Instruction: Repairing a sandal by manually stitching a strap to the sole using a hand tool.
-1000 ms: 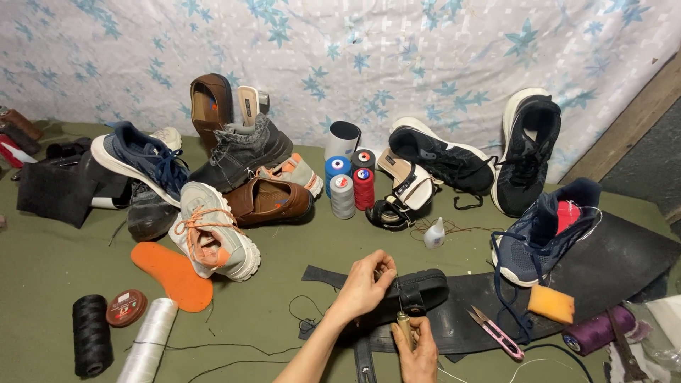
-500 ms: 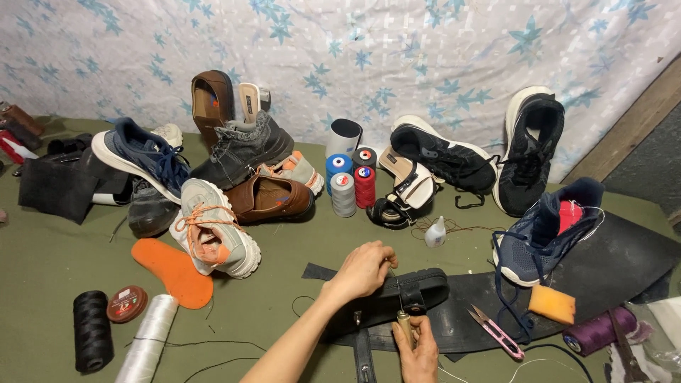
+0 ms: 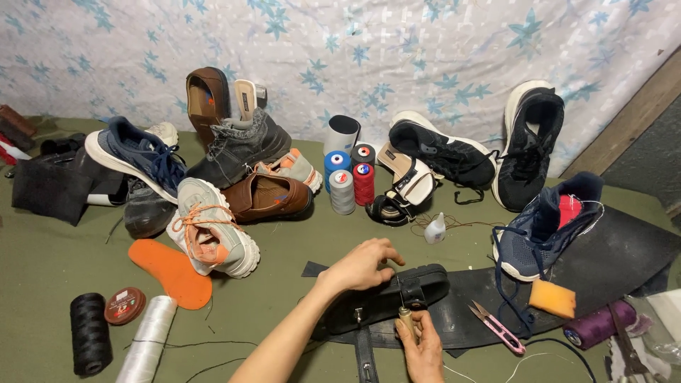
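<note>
Since half a second ago, little has shifted: the left hand [image 3: 363,264] still rests on the black sandal [image 3: 386,301], its fingers having spread a touch, while the right hand [image 3: 423,345] stays just below the sole. That left hand lies loosely open over the sandal's upper side, pinning it to the green floor covering [image 3: 284,248] rather than gripping it. The right hand is closed around a wooden-handled awl [image 3: 406,317], whose thin needle stands against the sandal's edge near the strap buckle. The sandal lies on a black rubber sheet [image 3: 610,255] toward the near edge of the floor covering, middle of the view. Pink thread snips [image 3: 496,328] lie just right of the right hand, an orange sponge block [image 3: 552,298] and a purple thread spool [image 3: 599,324] farther right. A small white glue bottle [image 3: 435,228] stands beyond the sandal, with blue, red and grey thread cones [image 3: 347,181] behind it. An orange insole [image 3: 172,269], a black thread spool [image 3: 90,332] and a white cord spool [image 3: 145,347] lie to the left, with shoes [image 3: 213,227] piled along the patterned wall. Judging by the awl's position, hand-stitching of the sole is under way; the next stitch would call for a firm hold on the sandal and a straight push of the needle through the rubber
</note>
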